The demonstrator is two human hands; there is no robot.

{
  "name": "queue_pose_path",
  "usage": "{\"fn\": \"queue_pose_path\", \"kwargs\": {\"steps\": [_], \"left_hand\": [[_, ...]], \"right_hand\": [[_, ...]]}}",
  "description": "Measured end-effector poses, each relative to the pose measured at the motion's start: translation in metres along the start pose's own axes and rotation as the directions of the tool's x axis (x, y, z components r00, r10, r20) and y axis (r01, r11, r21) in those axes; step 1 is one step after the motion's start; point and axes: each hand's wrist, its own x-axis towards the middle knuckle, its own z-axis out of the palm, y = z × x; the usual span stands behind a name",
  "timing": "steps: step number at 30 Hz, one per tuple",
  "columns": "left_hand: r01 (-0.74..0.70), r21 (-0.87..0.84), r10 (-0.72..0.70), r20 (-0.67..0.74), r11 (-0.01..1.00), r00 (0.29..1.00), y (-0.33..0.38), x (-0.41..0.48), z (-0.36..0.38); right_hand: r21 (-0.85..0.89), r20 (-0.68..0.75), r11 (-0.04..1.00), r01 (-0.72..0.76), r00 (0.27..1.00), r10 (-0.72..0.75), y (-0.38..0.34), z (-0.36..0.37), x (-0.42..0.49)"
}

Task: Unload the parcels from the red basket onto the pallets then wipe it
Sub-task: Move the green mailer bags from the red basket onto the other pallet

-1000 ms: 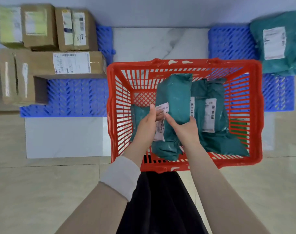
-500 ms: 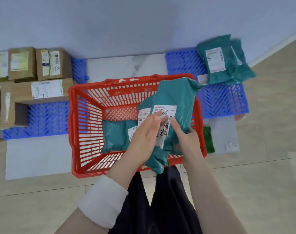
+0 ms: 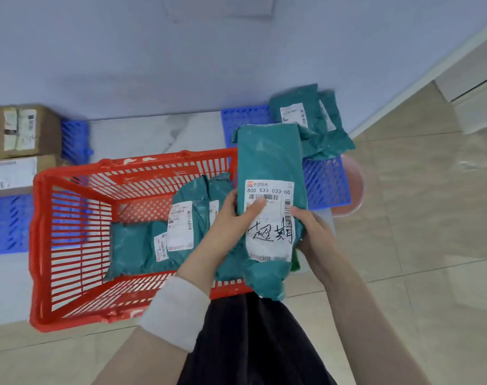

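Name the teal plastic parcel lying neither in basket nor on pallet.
The long teal plastic parcel with the handwritten label: left hand and right hand hold it up; others lie in the red plastic basket or on the blue plastic pallet.

The teal mailer (image 3: 270, 162) in your grip: thin plastic film, crinkled, low sheen, pale dusty scuffs. Its label (image 3: 268, 245): white paper, matt, black marker ink across it. The mailers in the basket (image 3: 131, 245): same film, same paper labels. The red basket (image 3: 164, 159): hard moulded plastic, slatted, semi-gloss, white scuffs on the far rim. The right pallet (image 3: 327, 184) and left pallet (image 3: 6, 223): blue plastic lattice, fairly matt. The boxes (image 3: 25, 132): brown cardboard, dull, with paper labels. The floor tiles (image 3: 417, 218): beige, polished, reflective. The slab (image 3: 153, 132) under the basket: white, marble-look, smooth. The wall (image 3: 125, 51): matt paint. Your left cuff (image 3: 178, 309): pale knit cloth. The dark garment (image 3: 250, 343): soft matt cloth.
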Motion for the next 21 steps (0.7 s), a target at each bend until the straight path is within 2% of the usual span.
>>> {"fn": "queue_pose_path", "kwargs": {"steps": [3, 7, 11, 16, 21], "left_hand": [[-0.012, -0.095, 0.003, -0.095, 0.995, 0.995, 0.007, 0.031, 0.028], [0.042, -0.202, -0.082, -0.197, 0.979, 0.977, 0.011, 0.071, 0.065], [0.053, -0.212, -0.111, -0.27, 0.976, 0.956, 0.013, 0.123, 0.089], [-0.015, -0.231, -0.08, -0.397, 0.973, 0.914, 0.017, 0.203, 0.101], [-0.018, -0.23, -0.108, -0.527, 0.973, 0.843, 0.018, 0.291, 0.086]], "right_hand": [[-0.033, -0.025, 0.994, 0.103, 0.994, -0.104, -0.013, -0.017, 0.019], [-0.151, -0.046, 0.971, 0.188, 0.979, -0.197, -0.028, -0.037, 0.043], [-0.207, -0.114, 0.955, 0.215, 0.964, -0.241, -0.046, -0.058, 0.092], [-0.313, -0.049, 0.919, 0.239, 0.963, -0.266, -0.074, -0.067, 0.184], [-0.565, 0.06, 0.782, 0.263, 0.958, -0.279, -0.085, -0.058, 0.283]]}}
